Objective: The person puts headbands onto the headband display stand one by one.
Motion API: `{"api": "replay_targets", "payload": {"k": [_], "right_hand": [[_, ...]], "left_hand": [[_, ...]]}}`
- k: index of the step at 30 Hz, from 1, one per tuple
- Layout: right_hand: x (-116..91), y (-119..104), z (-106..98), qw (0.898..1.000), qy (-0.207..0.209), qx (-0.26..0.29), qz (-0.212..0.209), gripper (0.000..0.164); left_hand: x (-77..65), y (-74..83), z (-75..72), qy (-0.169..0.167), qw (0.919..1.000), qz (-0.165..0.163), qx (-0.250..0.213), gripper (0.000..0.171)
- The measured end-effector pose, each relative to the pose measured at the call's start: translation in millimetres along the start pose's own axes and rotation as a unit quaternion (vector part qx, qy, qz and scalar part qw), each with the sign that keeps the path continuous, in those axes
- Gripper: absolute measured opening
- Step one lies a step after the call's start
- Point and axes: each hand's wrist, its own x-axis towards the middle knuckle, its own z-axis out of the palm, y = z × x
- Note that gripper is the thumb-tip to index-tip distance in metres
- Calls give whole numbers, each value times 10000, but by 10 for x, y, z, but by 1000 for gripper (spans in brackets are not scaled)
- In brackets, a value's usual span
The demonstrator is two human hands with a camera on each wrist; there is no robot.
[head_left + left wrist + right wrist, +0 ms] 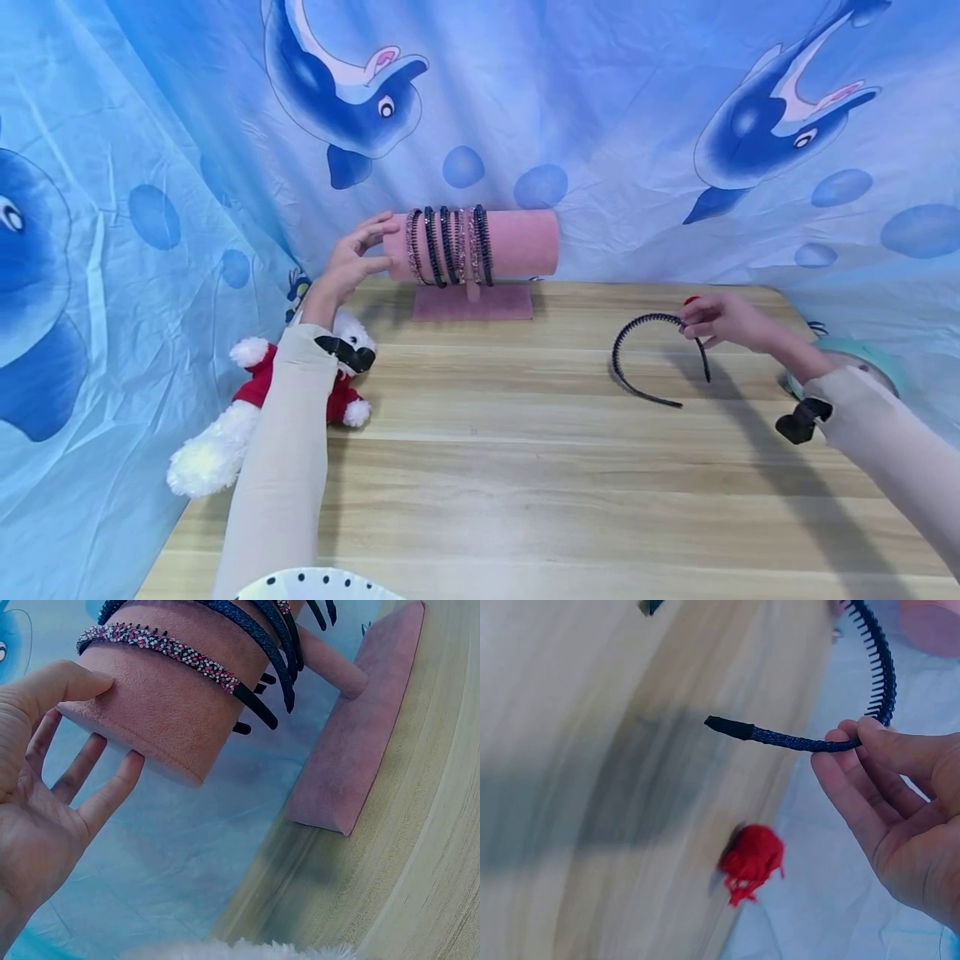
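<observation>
A pink headband stand is at the back of the table, its padded roll on a short post above a flat base. Several headbands, some dark, some with pink glitter, circle the roll's left part; the outermost is a glittery headband. My left hand grips the roll's left end, thumb on its side and fingertips at the end edge. Off to the right, my right hand pinches a dark toothed headband between thumb and fingers near one end. It is held over the table, its opening facing down.
A white plush toy in a red top lies under the left forearm. Close to the right hand is a red yarn-like tuft. A mint-green object stands at the right edge, partly behind the sleeve. Dolphin-print cloth hangs behind the table.
</observation>
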Motion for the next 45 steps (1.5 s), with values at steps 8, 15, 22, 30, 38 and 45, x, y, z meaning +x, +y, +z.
{"api": "replay_targets", "payload": {"k": [8, 15, 22, 30, 38, 45], "right_hand": [[129, -161, 22, 9951, 734, 665, -36, 42], [228, -291, 114, 9806, 1677, 975, -297, 37], [309, -413, 199, 9614, 2362, 1331, -474, 43], [424, -577, 311, 9262, 2771, 2427, -804, 41], [619, -774, 433, 8948, 3068, 3013, -1202, 41], [824, -957, 561, 8863, 3511, 2731, -1288, 36]], "left_hand": [[13, -2, 10, 57, 10000, 5, -73, 59], [16, -34, -13, 91, 10000, -26, 21, 60], [21, -54, -28, 28, 9999, -117, 7, 60], [15, -26, -7, 24, 10000, -59, -31, 60], [1, -24, -14, 67, 10000, -17, -20, 59], [1, -20, -2, 90, 9999, -83, -16, 59]]}}
